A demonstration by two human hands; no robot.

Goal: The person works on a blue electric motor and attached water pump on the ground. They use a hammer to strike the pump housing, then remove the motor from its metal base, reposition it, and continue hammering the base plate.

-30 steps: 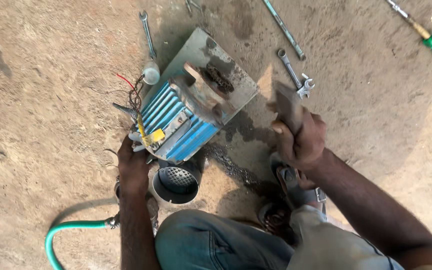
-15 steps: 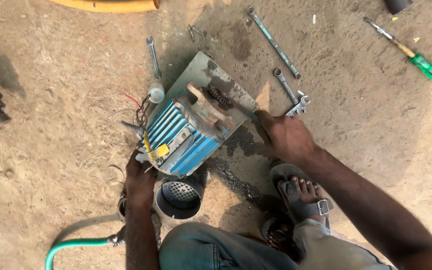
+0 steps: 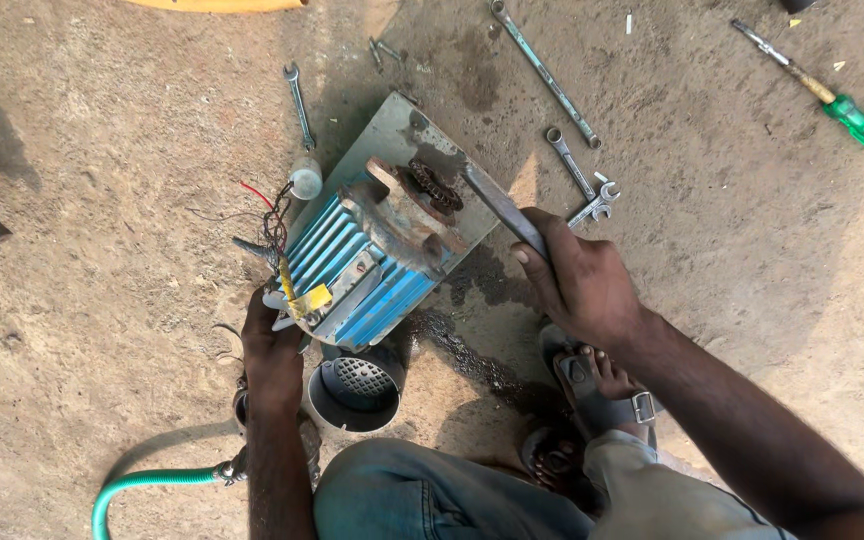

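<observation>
A blue finned electric motor [image 3: 367,265] lies on a grey metal plate [image 3: 392,130] on the dirt, its rusty end [image 3: 422,205] facing up. My left hand [image 3: 272,345] grips the motor's near end by the loose red and black wires [image 3: 270,215]. My right hand [image 3: 582,285] holds a flat metal bar [image 3: 497,205] whose tip rests against the rusty end of the motor.
Wrenches lie around: one [image 3: 298,100] left of the plate, a long one [image 3: 544,72] at the top, two [image 3: 582,180] by my right hand. A green-handled screwdriver [image 3: 832,100] is far right. A grey fan cover [image 3: 357,390], green hose [image 3: 147,485] and my sandalled foot [image 3: 597,385] are near.
My right hand came down from a raised position and brought the metal bar against the motor's rusty end. The left hand kept its hold on the motor.
</observation>
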